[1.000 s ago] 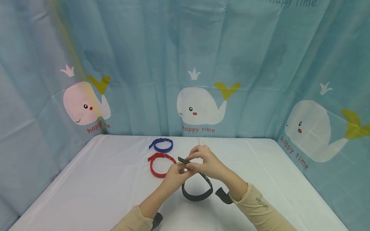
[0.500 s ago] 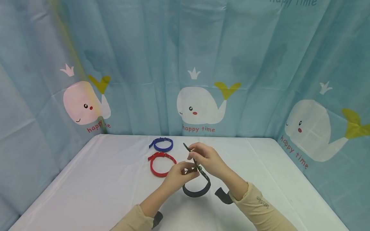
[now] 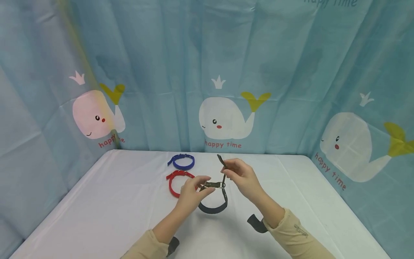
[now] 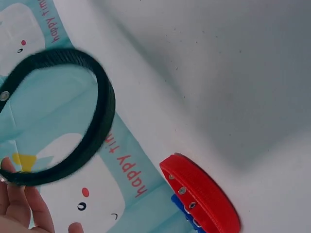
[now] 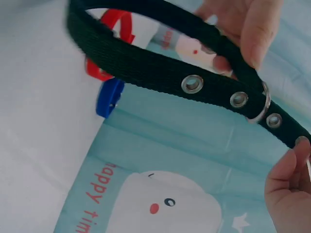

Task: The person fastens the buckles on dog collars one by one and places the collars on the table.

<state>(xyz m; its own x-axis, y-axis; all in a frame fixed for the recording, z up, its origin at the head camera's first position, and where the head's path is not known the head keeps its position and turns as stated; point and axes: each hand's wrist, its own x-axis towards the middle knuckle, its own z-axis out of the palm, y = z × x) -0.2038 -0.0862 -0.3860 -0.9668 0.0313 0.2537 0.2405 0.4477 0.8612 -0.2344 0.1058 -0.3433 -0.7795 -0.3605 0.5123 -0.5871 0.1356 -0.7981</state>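
Note:
A dark green pet collar [image 3: 212, 209] hangs in a loop above the white table in the head view. My left hand [image 3: 191, 196] pinches its buckle end between thumb and fingers. Up and to the right, my right hand [image 3: 242, 178] pinches the strap's tail, whose tip sticks up past the fingers. In the right wrist view the strap's metal eyelets [image 5: 192, 84] show clearly, and the tail passes through a metal ring [image 5: 264, 104]. The collar's round lower part [image 4: 108, 99] fills the upper left of the left wrist view.
Just behind my left hand lies a red collar [image 3: 173, 192], partly covered by it. A blue collar [image 3: 183, 167] lies farther back, near the table's far edge. A blue whale-print curtain [image 3: 155, 90] surrounds the white table [image 3: 97, 216]. Dark strap ends [image 3: 257, 223] hang by the sleeves.
My right hand has drawn the tail up and to the right, and it now stands upright. My left hand has shifted slightly left, baring the buckle. The loop has swung left and risen a little.

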